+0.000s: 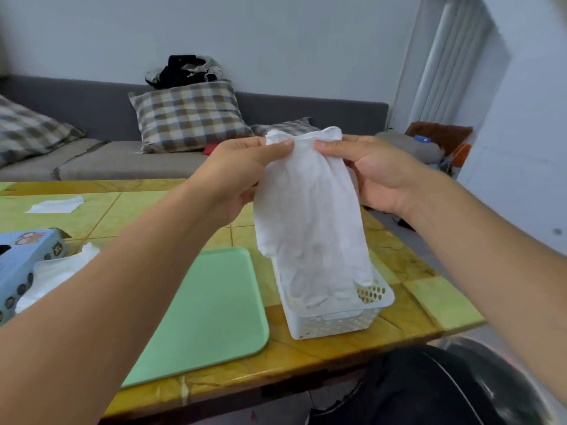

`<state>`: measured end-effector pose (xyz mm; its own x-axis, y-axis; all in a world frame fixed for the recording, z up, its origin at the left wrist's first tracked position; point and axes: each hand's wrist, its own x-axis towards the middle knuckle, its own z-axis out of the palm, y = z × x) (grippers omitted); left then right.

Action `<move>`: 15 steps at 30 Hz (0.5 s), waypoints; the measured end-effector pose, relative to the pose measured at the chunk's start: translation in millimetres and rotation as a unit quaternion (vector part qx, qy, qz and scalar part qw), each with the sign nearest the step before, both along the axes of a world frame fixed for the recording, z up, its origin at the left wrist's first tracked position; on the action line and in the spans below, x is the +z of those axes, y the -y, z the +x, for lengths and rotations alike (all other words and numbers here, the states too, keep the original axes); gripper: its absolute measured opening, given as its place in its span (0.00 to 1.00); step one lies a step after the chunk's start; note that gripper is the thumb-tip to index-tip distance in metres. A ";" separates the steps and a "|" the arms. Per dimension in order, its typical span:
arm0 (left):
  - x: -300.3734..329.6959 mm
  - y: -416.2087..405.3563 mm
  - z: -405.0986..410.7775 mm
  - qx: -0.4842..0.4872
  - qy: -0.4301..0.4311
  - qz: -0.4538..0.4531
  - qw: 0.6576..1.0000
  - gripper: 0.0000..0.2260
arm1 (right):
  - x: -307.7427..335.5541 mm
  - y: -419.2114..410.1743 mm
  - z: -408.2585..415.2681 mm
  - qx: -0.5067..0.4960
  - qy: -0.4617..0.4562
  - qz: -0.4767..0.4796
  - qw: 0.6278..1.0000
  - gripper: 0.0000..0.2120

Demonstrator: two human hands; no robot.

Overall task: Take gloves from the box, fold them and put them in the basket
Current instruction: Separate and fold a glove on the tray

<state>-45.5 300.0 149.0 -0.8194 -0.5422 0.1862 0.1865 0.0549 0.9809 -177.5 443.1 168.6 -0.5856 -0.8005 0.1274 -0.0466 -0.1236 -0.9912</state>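
A white glove (310,216) hangs cuff up in the air above the table, its fingers dangling down in front of the white perforated basket (337,323). My left hand (245,173) pinches the cuff's left corner and my right hand (368,170) pinches its right corner. The blue glove box (21,265) lies at the left edge, with another white glove (55,274) spilling from its opening. What lies inside the basket is hidden behind the hanging glove.
A green tray (211,311) lies flat on the yellow tiled table (429,296), left of the basket. A white tissue (55,205) sits at the far left. A grey sofa with checked pillows (187,115) runs behind the table.
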 end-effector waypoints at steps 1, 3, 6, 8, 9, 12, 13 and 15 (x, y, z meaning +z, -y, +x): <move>-0.1 -1.5 -11.1 0.008 0.012 0.000 1.000 0.11 | -0.2 -3.6 -9.4 -0.012 0.001 0.011 1.000 0.15; -2.7 -0.2 -33.1 0.026 0.037 0.011 0.999 0.10 | -5.8 -2.3 -29.6 -0.030 0.002 0.035 0.999 0.17; -4.9 9.6 -66.2 0.043 0.060 0.035 0.997 0.09 | -10.9 8.9 -57.8 -0.057 -0.022 0.052 0.997 0.19; -1.9 20.8 -82.8 0.052 0.043 0.021 0.997 0.09 | -6.6 18.5 -73.3 -0.067 -0.052 0.035 0.996 0.17; 1.4 25.3 -88.4 0.050 0.025 0.009 0.998 0.08 | -2.2 22.4 -79.5 -0.072 -0.067 0.018 0.995 0.15; 8.9 37.0 -101.3 0.037 -0.035 -0.025 0.998 0.06 | 5.9 28.8 -100.6 -0.075 -0.119 -0.027 0.990 0.09; 6.9 39.1 -102.0 0.035 -0.046 -0.043 0.997 0.06 | 1.7 27.9 -106.3 -0.070 -0.131 -0.032 0.988 0.09; -11.5 39.4 -100.9 0.039 -0.040 -0.098 0.994 0.05 | -23.6 21.9 -115.4 -0.052 -0.138 -0.013 0.989 0.14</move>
<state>-146.4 260.7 137.5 -0.7546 -0.5499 0.3580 0.2518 0.2611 0.9319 -293.0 421.3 145.0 -0.6053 -0.7317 0.3134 -0.3288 -0.1288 -0.9356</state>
